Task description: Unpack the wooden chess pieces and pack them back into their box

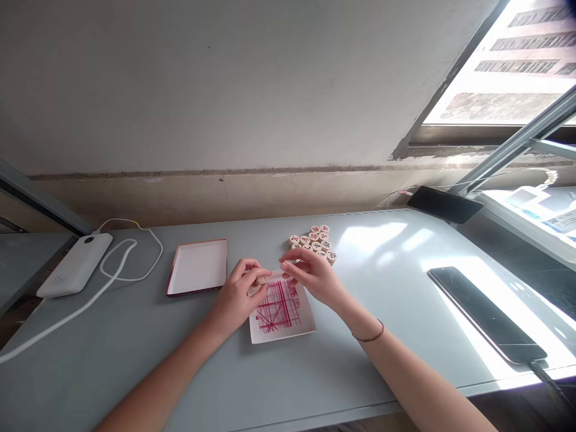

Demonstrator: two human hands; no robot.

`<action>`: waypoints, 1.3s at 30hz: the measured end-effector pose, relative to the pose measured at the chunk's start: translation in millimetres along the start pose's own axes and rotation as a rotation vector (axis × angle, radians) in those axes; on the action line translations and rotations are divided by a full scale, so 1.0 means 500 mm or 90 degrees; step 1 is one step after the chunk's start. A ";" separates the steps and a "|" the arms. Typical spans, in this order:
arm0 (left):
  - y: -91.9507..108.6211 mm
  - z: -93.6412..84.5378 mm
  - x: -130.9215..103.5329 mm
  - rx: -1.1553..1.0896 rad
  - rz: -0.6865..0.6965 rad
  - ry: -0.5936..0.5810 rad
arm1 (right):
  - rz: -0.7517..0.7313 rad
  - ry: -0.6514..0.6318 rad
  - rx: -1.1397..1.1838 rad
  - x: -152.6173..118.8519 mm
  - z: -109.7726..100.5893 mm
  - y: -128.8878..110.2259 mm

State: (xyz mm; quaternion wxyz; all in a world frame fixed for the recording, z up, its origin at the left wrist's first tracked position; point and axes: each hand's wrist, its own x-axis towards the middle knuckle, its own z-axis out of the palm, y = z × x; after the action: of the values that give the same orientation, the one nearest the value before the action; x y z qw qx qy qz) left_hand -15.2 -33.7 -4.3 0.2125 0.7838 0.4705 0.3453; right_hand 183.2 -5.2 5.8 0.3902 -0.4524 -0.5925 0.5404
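Pale wall (216, 90) is standing behind grey desk (216, 372); window (499, 90) at right is showing building (531, 51); sunlight (375, 237) is brightening desk.

Pieces (314, 237) behind the tray (283, 334)

The tray sits on the desk (270, 384), the pieces behind it and slightly right. Left of it lies a lid (202, 267), then a cable (90, 302), then a power bank (74, 267). A phone (486, 315) lies far right; behind it, apparently, another phone (445, 204).

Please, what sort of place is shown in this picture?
Possibly a dormitory or study room: round game pieces and a phone with a cable lie on a grey desk near a window.
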 end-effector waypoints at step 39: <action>-0.016 0.011 0.002 0.157 -0.059 -0.125 | -0.224 0.004 -0.277 -0.026 0.018 0.003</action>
State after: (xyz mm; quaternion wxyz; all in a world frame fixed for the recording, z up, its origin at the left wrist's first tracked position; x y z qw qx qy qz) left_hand -15.8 -29.1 -12.9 0.1752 0.8115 0.5219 0.1961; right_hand 178.6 -20.4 3.6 0.3737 -0.4175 -0.7627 0.3230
